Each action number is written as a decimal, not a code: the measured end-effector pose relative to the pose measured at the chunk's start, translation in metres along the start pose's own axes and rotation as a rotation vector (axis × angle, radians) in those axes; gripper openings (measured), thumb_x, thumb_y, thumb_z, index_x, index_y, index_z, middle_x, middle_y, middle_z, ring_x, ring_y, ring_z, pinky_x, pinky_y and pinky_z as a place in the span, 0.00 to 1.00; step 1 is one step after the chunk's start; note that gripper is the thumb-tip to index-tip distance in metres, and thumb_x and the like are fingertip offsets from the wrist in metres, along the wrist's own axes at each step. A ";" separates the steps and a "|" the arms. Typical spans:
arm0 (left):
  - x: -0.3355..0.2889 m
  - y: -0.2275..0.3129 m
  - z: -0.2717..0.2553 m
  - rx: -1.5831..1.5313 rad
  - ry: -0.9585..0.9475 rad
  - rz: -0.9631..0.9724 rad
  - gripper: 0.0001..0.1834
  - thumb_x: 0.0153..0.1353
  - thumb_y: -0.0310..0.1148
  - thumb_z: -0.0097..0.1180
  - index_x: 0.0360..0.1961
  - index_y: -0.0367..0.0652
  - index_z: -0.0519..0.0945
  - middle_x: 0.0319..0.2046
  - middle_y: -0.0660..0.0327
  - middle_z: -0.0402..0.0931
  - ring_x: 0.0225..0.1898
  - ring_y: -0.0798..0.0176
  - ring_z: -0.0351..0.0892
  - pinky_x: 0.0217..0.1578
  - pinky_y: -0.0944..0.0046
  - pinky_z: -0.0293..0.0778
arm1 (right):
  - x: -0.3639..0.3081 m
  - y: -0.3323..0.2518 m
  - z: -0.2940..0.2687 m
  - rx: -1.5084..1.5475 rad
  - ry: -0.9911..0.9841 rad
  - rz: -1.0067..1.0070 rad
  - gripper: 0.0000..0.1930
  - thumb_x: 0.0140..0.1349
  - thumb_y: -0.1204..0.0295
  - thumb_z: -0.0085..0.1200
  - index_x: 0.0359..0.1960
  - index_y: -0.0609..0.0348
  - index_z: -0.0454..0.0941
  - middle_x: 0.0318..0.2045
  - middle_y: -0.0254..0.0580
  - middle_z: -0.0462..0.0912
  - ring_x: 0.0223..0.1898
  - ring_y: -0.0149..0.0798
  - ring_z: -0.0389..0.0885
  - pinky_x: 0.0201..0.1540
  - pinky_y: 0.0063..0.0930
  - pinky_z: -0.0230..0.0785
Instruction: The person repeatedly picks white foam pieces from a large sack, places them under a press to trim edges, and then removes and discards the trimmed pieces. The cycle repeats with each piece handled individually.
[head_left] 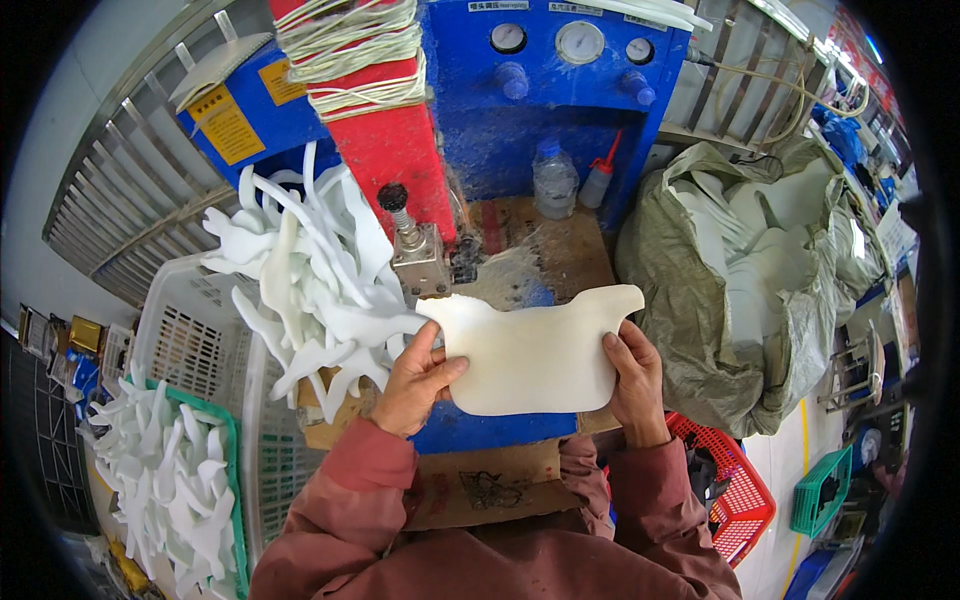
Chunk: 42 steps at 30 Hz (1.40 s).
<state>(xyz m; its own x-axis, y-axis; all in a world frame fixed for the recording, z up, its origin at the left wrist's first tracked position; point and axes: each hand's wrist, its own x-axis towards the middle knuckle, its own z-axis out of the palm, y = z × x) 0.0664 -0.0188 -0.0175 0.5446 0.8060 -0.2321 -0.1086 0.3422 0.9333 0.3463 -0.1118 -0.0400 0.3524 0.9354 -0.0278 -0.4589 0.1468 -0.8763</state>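
Between my two hands I hold up a cream-white foam sheet, cut with two upturned corners and a dipped top edge. My left hand pinches its left side, thumb on the front face. My right hand grips the right side in the same way, fingers behind. Just beyond the sheet stands a red machine arm with a metal block and black-topped spring knob. Left of it lies a heap of curved white foam pieces.
A blue machine body with gauges rises behind; a clear bottle stands in it. At right is a green woven sack of white foam sheets. A red basket sits lower right. White crates and more foam strips are left.
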 end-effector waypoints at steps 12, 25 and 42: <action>-0.008 0.001 0.013 0.081 -0.040 -0.041 0.27 0.72 0.30 0.58 0.69 0.42 0.64 0.46 0.62 0.83 0.38 0.77 0.77 0.33 0.74 0.71 | -0.025 0.005 -0.017 -0.070 0.053 -0.024 0.17 0.73 0.74 0.55 0.60 0.68 0.77 0.51 0.39 0.86 0.49 0.29 0.82 0.55 0.25 0.74; -0.081 -0.052 -0.027 0.076 0.041 -0.273 0.23 0.71 0.22 0.55 0.67 0.35 0.69 0.58 0.54 0.80 0.55 0.67 0.78 0.54 0.65 0.75 | -0.046 0.068 -0.029 -0.436 -0.047 0.259 0.15 0.72 0.71 0.58 0.55 0.68 0.80 0.40 0.39 0.88 0.39 0.30 0.85 0.42 0.26 0.75; -0.098 0.003 -0.088 0.693 0.444 0.208 0.22 0.68 0.26 0.62 0.62 0.37 0.78 0.45 0.54 0.86 0.44 0.64 0.87 0.46 0.66 0.81 | 0.024 0.047 0.170 -0.723 -0.459 0.067 0.16 0.68 0.73 0.61 0.57 0.62 0.80 0.45 0.45 0.86 0.40 0.39 0.87 0.43 0.34 0.79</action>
<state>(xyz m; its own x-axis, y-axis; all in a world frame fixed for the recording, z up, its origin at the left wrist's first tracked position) -0.0600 -0.0539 -0.0157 0.1775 0.9840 0.0117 0.4429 -0.0905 0.8920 0.1942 -0.0272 -0.0002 -0.0929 0.9952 -0.0302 0.2207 -0.0090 -0.9753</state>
